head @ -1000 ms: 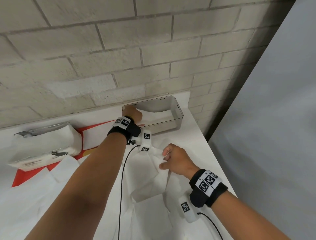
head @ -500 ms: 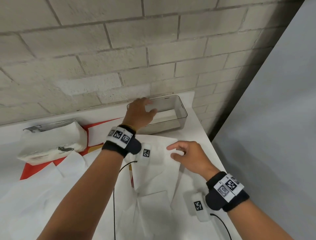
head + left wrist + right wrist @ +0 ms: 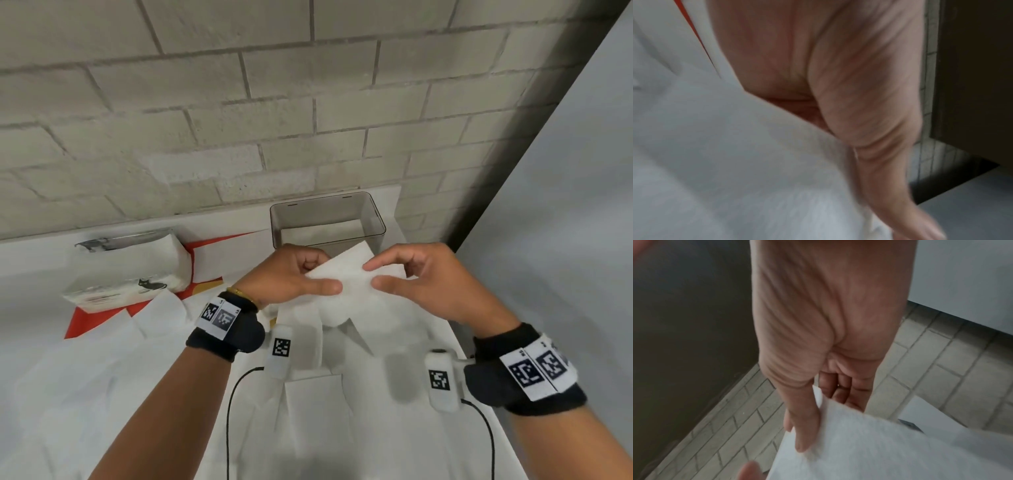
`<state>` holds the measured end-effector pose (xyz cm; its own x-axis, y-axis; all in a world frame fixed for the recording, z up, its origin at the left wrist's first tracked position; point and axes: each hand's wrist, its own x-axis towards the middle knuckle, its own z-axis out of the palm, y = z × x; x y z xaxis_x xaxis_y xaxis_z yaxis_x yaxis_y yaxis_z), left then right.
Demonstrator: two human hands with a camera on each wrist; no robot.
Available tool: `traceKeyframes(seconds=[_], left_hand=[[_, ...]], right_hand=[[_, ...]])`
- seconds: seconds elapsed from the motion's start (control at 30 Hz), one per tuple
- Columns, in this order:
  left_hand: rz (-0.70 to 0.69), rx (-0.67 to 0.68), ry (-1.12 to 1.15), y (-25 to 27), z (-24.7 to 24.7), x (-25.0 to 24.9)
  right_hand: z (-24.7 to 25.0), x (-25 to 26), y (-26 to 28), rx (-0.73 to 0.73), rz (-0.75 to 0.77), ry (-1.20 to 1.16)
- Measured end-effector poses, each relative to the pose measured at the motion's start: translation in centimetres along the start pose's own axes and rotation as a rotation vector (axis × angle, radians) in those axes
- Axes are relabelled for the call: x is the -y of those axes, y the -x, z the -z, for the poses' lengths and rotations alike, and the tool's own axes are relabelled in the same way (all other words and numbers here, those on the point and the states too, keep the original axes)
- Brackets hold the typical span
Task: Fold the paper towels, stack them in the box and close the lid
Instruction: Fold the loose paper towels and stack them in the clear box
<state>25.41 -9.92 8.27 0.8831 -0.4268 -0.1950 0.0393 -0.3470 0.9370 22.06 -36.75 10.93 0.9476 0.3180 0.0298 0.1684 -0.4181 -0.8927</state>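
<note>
A white paper towel (image 3: 346, 274) is lifted above the table between both hands, just in front of the box. My left hand (image 3: 291, 274) grips its left edge, thumb on top and fingers underneath. On the right edge my right hand (image 3: 404, 270) pinches it between thumb and fingers; the right wrist view shows that thumb lying on the paper towel (image 3: 869, 443). The clear open box (image 3: 373, 219) stands by the wall with folded towels inside. The left wrist view is blurred, showing my palm and the white paper towel (image 3: 756, 170).
Several unfolded white towels (image 3: 308, 411) lie spread over the table below my hands. A pack of towels (image 3: 130, 270) sits at the left on a red mat (image 3: 82, 322). The table's right edge (image 3: 455, 342) is close to my right wrist. A brick wall rises behind.
My left hand has come back from the box and my right hand has risen from the table. Both now hold one towel lifted in front of the box.
</note>
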Motion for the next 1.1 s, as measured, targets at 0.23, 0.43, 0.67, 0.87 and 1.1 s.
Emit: traceKeyframes(seconds=[0.23, 0.43, 0.67, 0.87, 1.1], left_hand=[[-0.09, -0.366, 0.141, 1.6, -0.6, 0.2], [-0.12, -0.474, 0.346, 3.8, -4.0, 1.1], [-0.004, -0.394, 0.73, 6.3, -8.0, -0.8], [0.038, -0.428, 0.73, 8.0, -8.6, -0.8], [0.053, -0.454, 0.615, 9.7, -9.0, 0.0]], right_hand=[[0.8, 1.3, 0.8, -0.212, 0.007, 0.062], [1.8, 4.8, 2.8, 0.158, 0.023, -0.112], [-0.5, 3.6, 1.1, -0.122, 0.027, -0.196], [-1.6, 2.5, 0.9, -0.103, -0.053, -0.22], [-3.2, 2.4, 1.4, -0.06, -0.086, -0.243]])
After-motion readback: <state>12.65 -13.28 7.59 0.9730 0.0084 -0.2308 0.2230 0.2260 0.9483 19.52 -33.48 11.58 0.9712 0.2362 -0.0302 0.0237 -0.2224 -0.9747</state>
